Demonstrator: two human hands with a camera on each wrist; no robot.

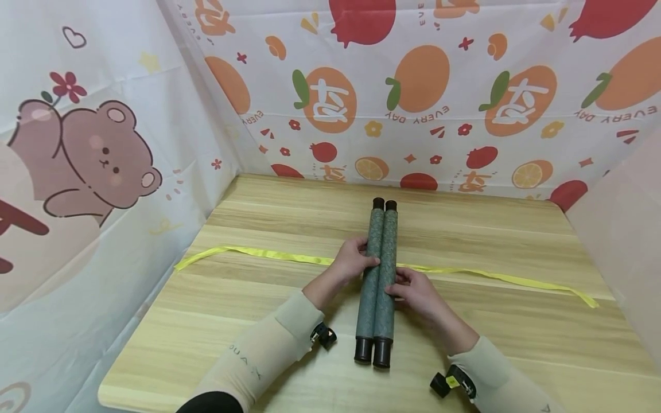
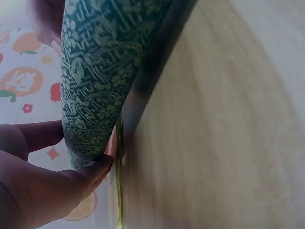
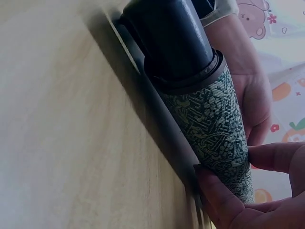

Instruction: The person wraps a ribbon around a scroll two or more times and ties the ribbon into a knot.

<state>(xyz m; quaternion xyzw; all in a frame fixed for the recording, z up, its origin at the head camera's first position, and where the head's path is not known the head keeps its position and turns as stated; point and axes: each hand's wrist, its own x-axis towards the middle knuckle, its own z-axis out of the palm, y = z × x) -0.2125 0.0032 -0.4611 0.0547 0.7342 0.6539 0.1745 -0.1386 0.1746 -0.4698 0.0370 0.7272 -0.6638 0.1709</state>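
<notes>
Two green patterned scroll rolls lie side by side, lengthwise in the head view, with dark brown knobs at both ends. My left hand (image 1: 353,259) grips the left roll (image 1: 368,298) near its middle, thumb on top. A little nearer, my right hand (image 1: 415,291) holds the right roll (image 1: 387,246) between thumb and fingers. The left wrist view shows the brocade cover (image 2: 100,71) pinched at its side. In the right wrist view a dark end knob (image 3: 167,38) stands out close over the table. A yellow ribbon (image 1: 279,254) runs crosswise beneath both rolls.
The light wooden table (image 1: 289,218) carries the ribbon, stretched out left and right. A printed fruit cloth (image 1: 454,166) hangs behind the back edge, and a bear-printed cloth (image 1: 103,160) hangs along the left. A pale wall (image 1: 619,241) borders the right side.
</notes>
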